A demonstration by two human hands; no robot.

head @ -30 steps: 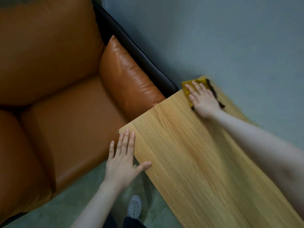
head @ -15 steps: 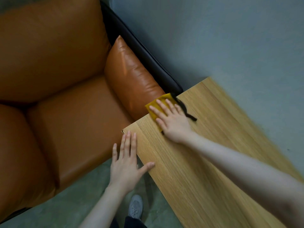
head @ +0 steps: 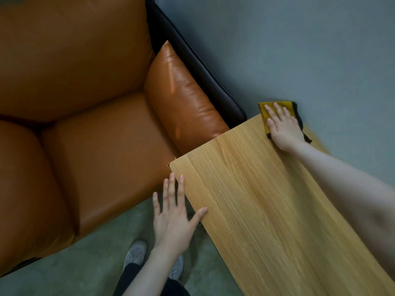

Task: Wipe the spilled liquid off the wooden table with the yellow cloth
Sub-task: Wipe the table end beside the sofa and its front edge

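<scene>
From the head camera: the right hand (head: 283, 128) is lying flat on the yellow cloth (head: 269, 107), fingers straight and spread, grip released and simply pressing the fabric down. The cloth is sitting at the far corner of the wooden bench (head: 267, 199), up around two o'clock in the view, and its far edge is poking out past the bench edge over the grey floor (head: 299, 50). A dark trim is showing along the cloth's right side, trailing out beside the wrist. No wet patch is readable on the wood from here.

Down at six o'clock, the left hand (head: 173, 218) is hovering open, fingers straight and fanned, grasping nothing. Its thumb tip is reaching the near long edge of the bench, though whether it is actually touching is hard to tell; the rest of the palm is hanging over the floor and the sofa front.

The orange leather sofa (head: 74, 103) is filling the nine-to-twelve side, with an orange cushion (head: 181, 99) leaning just beside the bench's short end. Grey shoes (head: 134, 253) are peeking out at the bottom under the left forearm.
</scene>
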